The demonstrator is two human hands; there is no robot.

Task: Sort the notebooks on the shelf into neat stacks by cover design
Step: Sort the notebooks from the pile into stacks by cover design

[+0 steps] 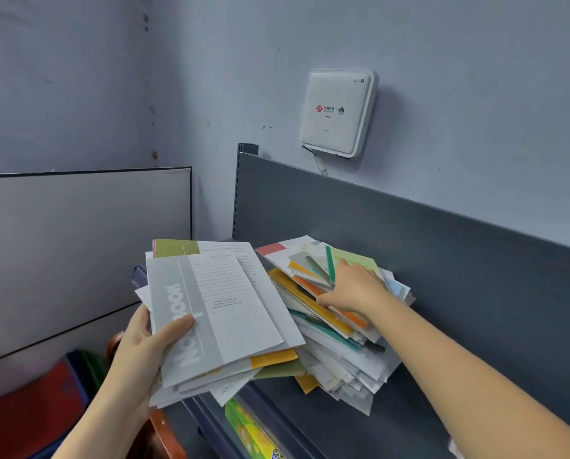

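Note:
My left hand (144, 346) grips a bundle of several notebooks (224, 313) at its near left edge, thumb on top. The top one has a grey band reading NOTEBOOK. The bundle hangs partly over the left end of the dark grey shelf (409, 409). To its right a messy pile of notebooks (340, 356) with orange, yellow, teal, green and red bands lies on the shelf. My right hand (353, 286) rests on top of that pile, thumb tucked at the edge of the upper notebooks, fingers over a light green cover (359, 258).
The shelf's dark back panel (376, 226) rises behind the pile. A white wifi router (338, 112) hangs on the wall above. A pale partition (78, 243) stands to the left. Below are a red folder (28, 415) and a green-yellow packet (250, 432).

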